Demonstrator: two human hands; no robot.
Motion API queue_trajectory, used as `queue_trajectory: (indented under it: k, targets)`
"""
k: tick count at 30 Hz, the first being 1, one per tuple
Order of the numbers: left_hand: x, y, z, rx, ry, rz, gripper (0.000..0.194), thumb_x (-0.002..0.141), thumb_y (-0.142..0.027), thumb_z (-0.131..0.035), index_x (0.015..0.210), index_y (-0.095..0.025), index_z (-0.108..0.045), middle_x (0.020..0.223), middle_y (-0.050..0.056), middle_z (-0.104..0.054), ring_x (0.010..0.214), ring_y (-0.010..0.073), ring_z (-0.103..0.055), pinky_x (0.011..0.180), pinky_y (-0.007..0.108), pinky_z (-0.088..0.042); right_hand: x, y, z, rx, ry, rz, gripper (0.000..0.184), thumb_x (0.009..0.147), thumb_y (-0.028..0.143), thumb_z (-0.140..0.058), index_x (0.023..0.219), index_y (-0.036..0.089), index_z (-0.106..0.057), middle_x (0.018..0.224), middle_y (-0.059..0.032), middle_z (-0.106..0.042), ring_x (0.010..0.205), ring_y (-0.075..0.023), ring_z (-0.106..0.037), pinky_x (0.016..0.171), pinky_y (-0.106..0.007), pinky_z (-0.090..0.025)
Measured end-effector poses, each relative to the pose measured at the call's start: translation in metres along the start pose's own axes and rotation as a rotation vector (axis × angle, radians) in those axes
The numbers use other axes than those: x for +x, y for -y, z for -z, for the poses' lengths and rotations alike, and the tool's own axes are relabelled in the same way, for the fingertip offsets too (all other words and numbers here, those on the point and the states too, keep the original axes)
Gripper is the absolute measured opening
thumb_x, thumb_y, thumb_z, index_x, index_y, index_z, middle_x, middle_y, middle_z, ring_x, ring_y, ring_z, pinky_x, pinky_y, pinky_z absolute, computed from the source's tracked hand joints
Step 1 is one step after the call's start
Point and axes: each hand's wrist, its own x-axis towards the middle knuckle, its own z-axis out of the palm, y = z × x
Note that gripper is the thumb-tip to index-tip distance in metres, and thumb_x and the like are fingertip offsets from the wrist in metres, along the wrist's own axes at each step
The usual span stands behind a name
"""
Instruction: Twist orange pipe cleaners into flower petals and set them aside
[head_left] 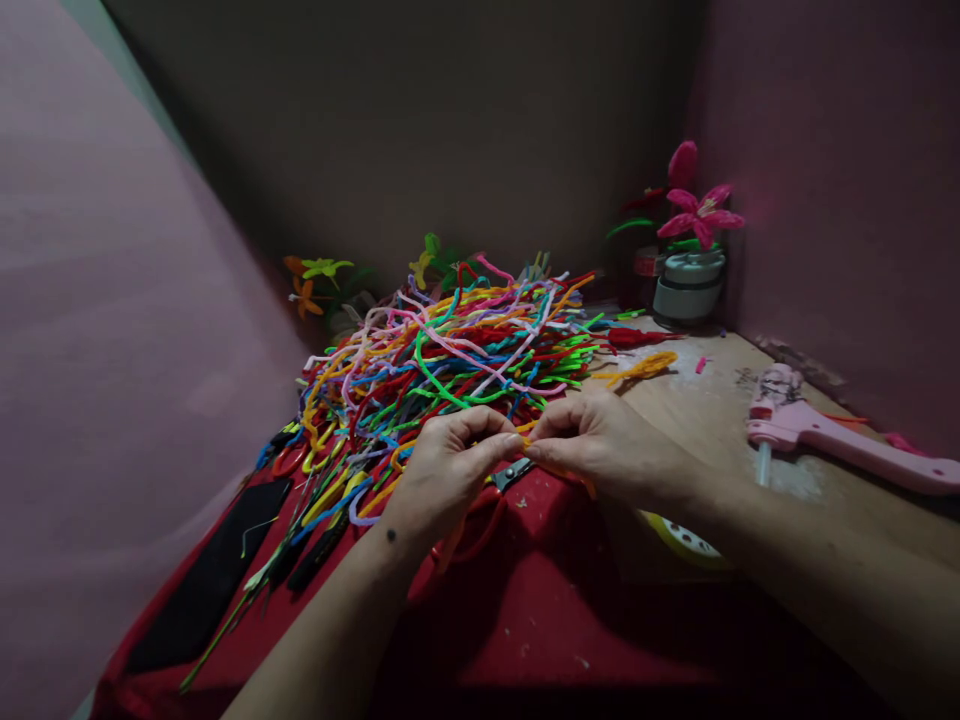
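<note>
My left hand (442, 470) and my right hand (600, 432) meet just in front of a big heap of multicoloured pipe cleaners (465, 350). Both pinch an orange pipe cleaner (527, 428), thumb against forefinger, with the fingertips almost touching. Most of the orange strand is covered by my fingers, so its shape is hard to make out. Below my hands lies a pair of scissors (512, 473), its red handles partly hidden behind my left wrist. A finished-looking orange twisted piece (649, 367) rests beyond my right hand.
A pink glue gun (840, 435) lies on the right. Behind it stands a pot (688, 285) with a pink pipe-cleaner flower (703, 215). A black flat object (214, 570) sits on the red cloth (540, 600) at left, beside loose green stems (232, 610). A yellow roll (682, 540) is partly under my right arm.
</note>
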Motion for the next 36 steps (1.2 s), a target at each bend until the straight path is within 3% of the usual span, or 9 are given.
queue_trajectory:
  k: [7,15,20,25,29,33,36]
  targets:
    - [0.003,0.009,-0.003,-0.223,0.006,0.063,0.015,0.069,-0.025,-0.066,0.065,-0.012,-0.058,0.057,-0.002,-0.053,0.051,0.0075,-0.045,0.050,0.019,-0.035,-0.001,-0.005,-0.006,0.089,-0.051,-0.070,0.020,0.069,0.024,-0.055,0.052,0.013,-0.055,0.046,0.0032,-0.044,0.045,-0.0065,-0.036,0.043,-0.020,-0.026]
    - [0.000,0.014,-0.022,-0.380,-0.117,0.030,0.015,0.071,-0.026,-0.064,0.070,-0.013,-0.057,0.064,-0.002,-0.053,0.057,0.0069,-0.045,0.056,0.019,-0.036,-0.003,0.000,-0.012,0.161,-0.166,-0.130,0.017,0.066,0.018,-0.054,0.050,0.013,-0.054,0.044,0.0044,-0.043,0.044,-0.0052,-0.034,0.043,-0.019,-0.027]
    - [0.001,0.014,-0.020,-0.291,-0.146,0.020,0.013,0.072,-0.026,-0.061,0.071,-0.014,-0.056,0.060,-0.004,-0.050,0.051,0.0059,-0.041,0.049,0.018,-0.033,-0.004,-0.004,-0.014,0.339,-0.116,-0.177,0.018,0.069,0.023,-0.056,0.054,0.013,-0.057,0.047,0.0039,-0.046,0.044,-0.0056,-0.038,0.044,-0.020,-0.030]
    - [0.001,0.015,-0.017,-0.099,-0.231,-0.105,0.010,0.074,-0.023,-0.058,0.071,-0.015,-0.055,0.063,-0.003,-0.052,0.056,0.0084,-0.046,0.054,0.020,-0.038,-0.004,-0.010,-0.020,0.610,0.060,-0.252,0.018,0.073,0.027,-0.056,0.064,0.012,-0.062,0.058,-0.0011,-0.058,0.049,-0.0086,-0.049,0.050,-0.022,-0.039]
    - [0.000,0.015,-0.019,0.002,-0.287,-0.193,0.008,0.077,-0.021,-0.055,0.071,-0.015,-0.054,0.067,-0.002,-0.052,0.061,0.0091,-0.047,0.058,0.019,-0.040,-0.004,-0.008,-0.024,0.737,0.086,-0.325,0.019,0.072,0.025,-0.059,0.058,0.012,-0.058,0.053,0.0004,-0.055,0.044,-0.0065,-0.046,0.047,-0.020,-0.036]
    - [0.002,0.017,-0.017,-0.073,-0.276,-0.151,0.009,0.076,-0.024,-0.057,0.071,-0.016,-0.054,0.063,-0.003,-0.053,0.057,0.0087,-0.048,0.054,0.019,-0.039,-0.003,-0.010,-0.026,0.764,0.072,-0.374,0.017,0.070,0.022,-0.061,0.057,0.011,-0.058,0.050,0.0008,-0.054,0.042,-0.0057,-0.045,0.044,-0.019,-0.035]
    - [0.005,0.018,-0.013,-0.281,-0.151,-0.045,0.013,0.074,-0.028,-0.061,0.077,-0.016,-0.056,0.062,-0.003,-0.054,0.051,0.0073,-0.048,0.049,0.018,-0.037,-0.002,-0.015,-0.025,0.758,0.093,-0.349,0.014,0.072,0.022,-0.059,0.062,0.011,-0.061,0.049,0.0006,-0.054,0.040,-0.0063,-0.046,0.043,-0.019,-0.035]
